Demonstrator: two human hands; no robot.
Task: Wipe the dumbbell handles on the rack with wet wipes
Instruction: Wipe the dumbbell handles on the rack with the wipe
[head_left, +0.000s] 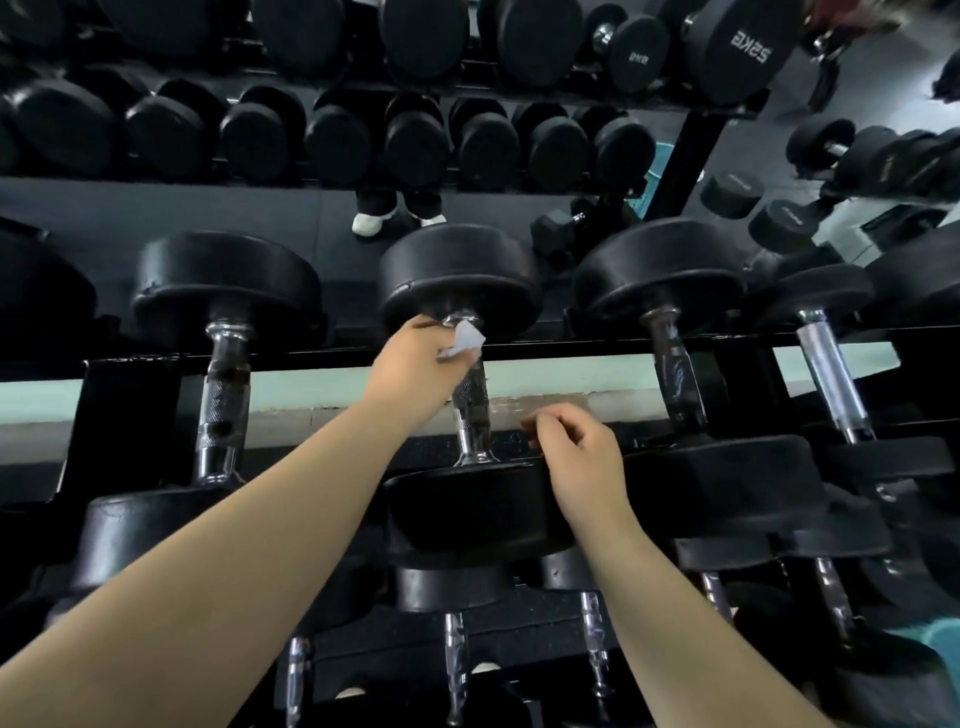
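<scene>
A black dumbbell with a knurled chrome handle (471, 410) lies across the rack rails in the middle of the view. My left hand (415, 366) wraps the far end of that handle, holding a white wet wipe (464, 340) against the metal. My right hand (579, 454) rests on the near black head (467, 514) of the same dumbbell, fingers curled, with nothing visibly in it. Neighbouring dumbbells show their chrome handles at the left (223, 400) and at the right (675, 374).
The black rack rail (311, 358) runs across the view under the handles. A mirror behind shows rows of dumbbells and white shoes (371, 221). Lower-tier dumbbell handles (454, 670) stick out below. More dumbbells crowd the right side (831, 374).
</scene>
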